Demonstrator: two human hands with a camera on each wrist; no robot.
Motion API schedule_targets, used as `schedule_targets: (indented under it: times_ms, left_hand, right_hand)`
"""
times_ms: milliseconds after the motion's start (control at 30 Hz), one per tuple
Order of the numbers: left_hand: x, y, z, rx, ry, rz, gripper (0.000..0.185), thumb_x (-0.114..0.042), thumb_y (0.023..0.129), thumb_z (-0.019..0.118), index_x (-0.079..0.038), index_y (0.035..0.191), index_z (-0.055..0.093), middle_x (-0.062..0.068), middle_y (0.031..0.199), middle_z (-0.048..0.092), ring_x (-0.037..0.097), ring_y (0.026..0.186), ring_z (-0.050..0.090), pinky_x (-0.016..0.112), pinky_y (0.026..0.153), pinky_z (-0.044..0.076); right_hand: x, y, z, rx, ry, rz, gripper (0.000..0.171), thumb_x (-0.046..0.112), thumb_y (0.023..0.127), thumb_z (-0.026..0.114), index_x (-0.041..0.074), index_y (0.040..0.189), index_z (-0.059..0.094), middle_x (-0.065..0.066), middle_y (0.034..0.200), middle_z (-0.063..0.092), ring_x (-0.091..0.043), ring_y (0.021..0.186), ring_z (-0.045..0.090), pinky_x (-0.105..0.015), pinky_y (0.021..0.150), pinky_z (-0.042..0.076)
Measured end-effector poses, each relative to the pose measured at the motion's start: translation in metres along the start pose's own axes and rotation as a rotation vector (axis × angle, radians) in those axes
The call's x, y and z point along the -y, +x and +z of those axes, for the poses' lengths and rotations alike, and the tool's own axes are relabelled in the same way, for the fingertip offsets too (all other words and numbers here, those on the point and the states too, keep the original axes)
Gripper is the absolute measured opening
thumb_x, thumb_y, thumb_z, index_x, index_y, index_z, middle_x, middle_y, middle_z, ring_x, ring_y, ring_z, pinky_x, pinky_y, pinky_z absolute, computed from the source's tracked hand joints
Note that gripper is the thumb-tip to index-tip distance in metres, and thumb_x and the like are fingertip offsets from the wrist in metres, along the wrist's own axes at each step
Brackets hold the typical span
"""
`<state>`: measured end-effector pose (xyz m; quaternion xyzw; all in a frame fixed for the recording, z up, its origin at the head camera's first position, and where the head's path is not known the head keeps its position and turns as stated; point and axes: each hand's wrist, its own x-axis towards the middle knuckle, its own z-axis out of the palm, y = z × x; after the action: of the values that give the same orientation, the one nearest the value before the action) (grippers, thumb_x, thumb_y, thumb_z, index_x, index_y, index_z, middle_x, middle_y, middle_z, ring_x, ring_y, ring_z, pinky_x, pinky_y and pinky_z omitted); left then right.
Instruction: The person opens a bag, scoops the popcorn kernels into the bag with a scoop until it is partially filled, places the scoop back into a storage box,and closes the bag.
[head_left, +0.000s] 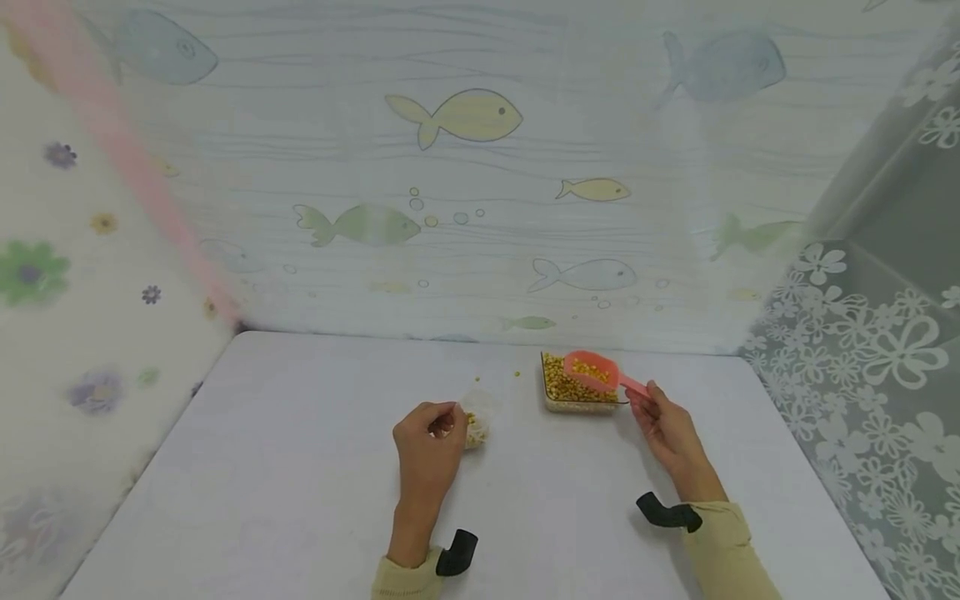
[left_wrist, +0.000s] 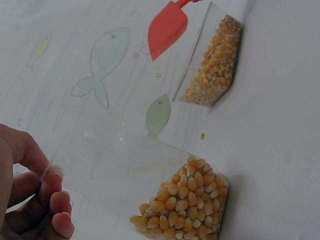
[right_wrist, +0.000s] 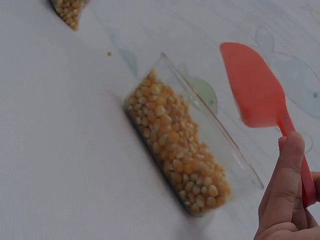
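My left hand (head_left: 444, 422) pinches the rim of a small clear container (head_left: 477, 420) partly filled with corn kernels (left_wrist: 182, 202); the left wrist view shows the fingers (left_wrist: 52, 197) on its clear edge. With thumb and fingers my right hand (head_left: 645, 402) grips the handle of a red scoop (head_left: 592, 371). The scoop's bowl hangs over a clear rectangular box (head_left: 573, 390) of corn kernels (right_wrist: 175, 145), and a few kernels seem to lie in the bowl. From the right wrist I see my thumb (right_wrist: 286, 182) along the handle and the scoop (right_wrist: 255, 87) raised beyond the box.
One stray kernel (head_left: 517, 374) lies on the white table (head_left: 300, 467) between the two containers. A fish-patterned sheet (head_left: 465, 167) backs the table, with flowered sheets at both sides. Black wrist mounts (head_left: 667, 512) sit on both sleeves.
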<state>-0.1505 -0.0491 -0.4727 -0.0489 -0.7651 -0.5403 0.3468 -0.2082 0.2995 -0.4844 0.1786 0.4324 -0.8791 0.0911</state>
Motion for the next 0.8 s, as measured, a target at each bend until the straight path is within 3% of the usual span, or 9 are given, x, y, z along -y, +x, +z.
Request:
schedule_targets:
  times_ms: [433, 800]
  left_hand:
    - [0.002, 0.0, 0.002, 0.001, -0.011, -0.004, 0.011, 0.011, 0.081, 0.073, 0.001, 0.082, 0.077, 0.006, 0.069, 0.067, 0.014, 0.061, 0.058, 0.026, 0.054, 0.049]
    - [0.002, 0.0, 0.002, 0.012, -0.016, 0.002, 0.01, 0.009, 0.083, 0.073, 0.0, 0.083, 0.078, 0.006, 0.07, 0.067, 0.014, 0.062, 0.058, 0.026, 0.055, 0.049]
  right_hand:
    - [-0.006, -0.004, 0.003, 0.07, 0.067, -0.02, 0.033, 0.028, 0.106, 0.05, 0.009, 0.089, 0.071, -0.005, 0.086, 0.078, -0.007, 0.076, 0.073, -0.016, 0.074, 0.057]
    - [-0.011, -0.011, 0.01, 0.12, 0.058, -0.048, 0.035, 0.029, 0.107, 0.048, 0.01, 0.09, 0.073, -0.004, 0.086, 0.078, -0.007, 0.075, 0.073, -0.015, 0.074, 0.057]
